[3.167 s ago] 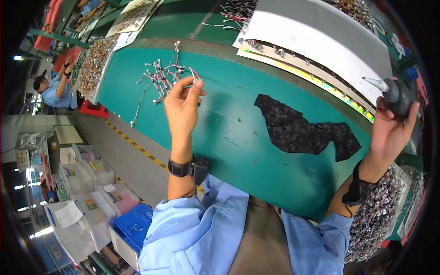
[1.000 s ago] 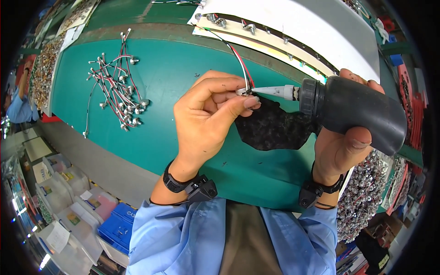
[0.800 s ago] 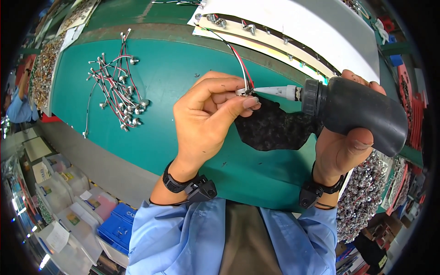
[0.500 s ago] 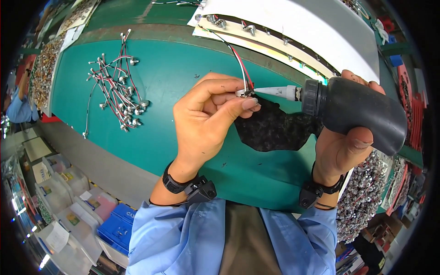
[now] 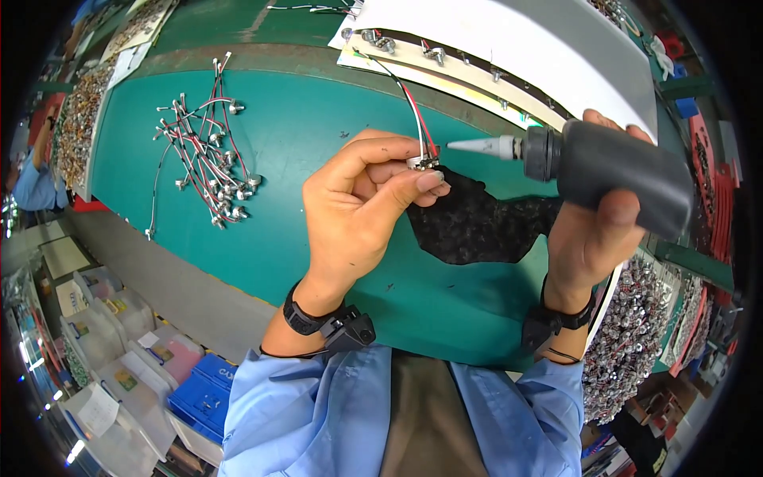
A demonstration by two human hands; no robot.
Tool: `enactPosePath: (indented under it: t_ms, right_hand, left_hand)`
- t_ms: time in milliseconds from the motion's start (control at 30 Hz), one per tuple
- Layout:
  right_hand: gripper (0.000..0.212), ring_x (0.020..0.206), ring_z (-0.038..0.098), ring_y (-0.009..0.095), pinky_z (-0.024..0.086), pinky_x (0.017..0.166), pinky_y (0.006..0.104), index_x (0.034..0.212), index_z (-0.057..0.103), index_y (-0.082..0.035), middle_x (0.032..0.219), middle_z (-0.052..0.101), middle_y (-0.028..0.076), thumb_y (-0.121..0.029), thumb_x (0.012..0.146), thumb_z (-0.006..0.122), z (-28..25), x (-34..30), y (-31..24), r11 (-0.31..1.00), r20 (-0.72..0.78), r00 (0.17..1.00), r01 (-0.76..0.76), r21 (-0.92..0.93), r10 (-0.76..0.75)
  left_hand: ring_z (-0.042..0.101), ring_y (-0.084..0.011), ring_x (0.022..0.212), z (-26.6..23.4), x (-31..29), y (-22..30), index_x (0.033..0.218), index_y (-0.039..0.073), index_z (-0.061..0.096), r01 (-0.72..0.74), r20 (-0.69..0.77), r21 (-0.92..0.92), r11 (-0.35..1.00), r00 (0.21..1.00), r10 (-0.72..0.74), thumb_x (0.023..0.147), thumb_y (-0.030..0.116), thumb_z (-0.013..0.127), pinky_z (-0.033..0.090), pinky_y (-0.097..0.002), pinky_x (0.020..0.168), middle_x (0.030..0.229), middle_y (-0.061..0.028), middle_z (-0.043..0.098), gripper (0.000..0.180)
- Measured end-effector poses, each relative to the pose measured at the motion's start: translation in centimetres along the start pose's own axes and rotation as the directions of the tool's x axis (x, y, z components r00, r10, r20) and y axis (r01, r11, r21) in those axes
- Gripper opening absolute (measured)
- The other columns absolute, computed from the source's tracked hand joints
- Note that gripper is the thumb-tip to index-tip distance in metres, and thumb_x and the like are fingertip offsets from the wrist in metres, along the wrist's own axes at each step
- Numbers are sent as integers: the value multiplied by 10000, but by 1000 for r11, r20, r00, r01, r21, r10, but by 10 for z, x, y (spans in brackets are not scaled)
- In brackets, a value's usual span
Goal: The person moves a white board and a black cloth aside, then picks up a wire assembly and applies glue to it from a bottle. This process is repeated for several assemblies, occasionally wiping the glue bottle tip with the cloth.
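Head view: left hand point(image 5: 350, 203) pinches wired metal part point(image 5: 414, 163) at its fingertips point(image 5: 430, 182); right hand point(image 5: 586, 242) clasps black bottle point(image 5: 628, 175), grey nozzle point(image 5: 483, 146) tip just beyond left fingertips, not touching part.

Bare mat point(image 5: 278, 127) between wire pile point(image 5: 214, 140) and left hand point(image 5: 350, 195): open lane. Second gap: between flat cloth point(image 5: 477, 222) and mat's near edge. Right side blocked by bottle point(image 5: 624, 171) in right hand point(image 5: 588, 246).
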State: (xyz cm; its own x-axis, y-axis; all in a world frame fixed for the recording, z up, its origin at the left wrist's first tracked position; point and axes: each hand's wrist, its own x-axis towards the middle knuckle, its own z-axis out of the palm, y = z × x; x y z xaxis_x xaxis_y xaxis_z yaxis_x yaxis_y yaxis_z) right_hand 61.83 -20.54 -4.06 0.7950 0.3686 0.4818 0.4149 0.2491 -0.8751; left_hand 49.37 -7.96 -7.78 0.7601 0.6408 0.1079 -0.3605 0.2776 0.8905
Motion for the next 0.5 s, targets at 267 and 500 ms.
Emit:
enactPosePath:
  t_ms: [267, 500]
  right_hand:
    - [684, 1049, 455, 310, 357, 912, 387, 1171, 330, 38, 1109, 451, 245, -464, 755, 536, -8, 4, -5, 996, -135, 991, -1, 88, 13]
    - [760, 1037, 465, 301, 369, 901, 381, 1183, 319, 27, 1101, 455, 234, -538, 721, 528, -5, -8, -8, 997, -26, 997, 78, 27, -77]
  left_hand:
    - [576, -160, 701, -2, 1, -1, 859, -83, 540, -73, -3, 153, 986, 997, 74, 686, -127, 570, 503, -223, 617, 857, -107, 501, 181]
    - [574, -159, 713, 0, 1, -1, 852, -86, 548, -109, 0, 195, 975, 994, 111, 673, -134, 572, 504, -221, 623, 869, -109, 495, 187]
